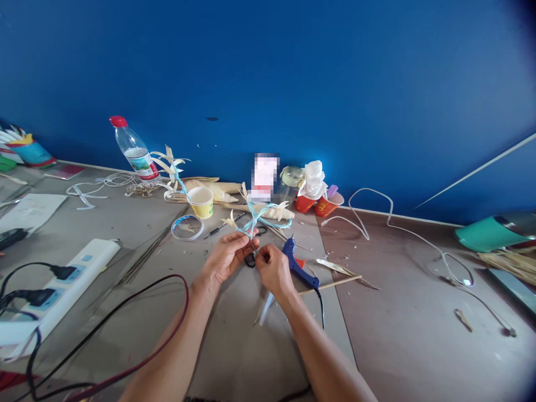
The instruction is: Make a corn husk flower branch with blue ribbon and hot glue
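My left hand [226, 255] and my right hand [273, 269] meet over the grey table [234, 346], fingers pinched together. Between them they hold the lower end of a thin stem wrapped in light blue ribbon [256, 219], which carries pale corn-husk flowers [280, 211] at its top. A loose white strip [264, 310] hangs below my right hand. A blue hot glue gun [298, 264] lies just right of my right hand, and black scissors [251, 259] lie partly hidden under my fingers.
A yellow paper cup [201, 201], tape roll [187, 227], water bottle [134, 148] and a second husk-flower stem [171, 167] stand behind. Red cups with tissue [315, 192] sit by the blue wall. A white power strip [58, 290] with black and red cables lies left; a white cable [419, 240] runs right.
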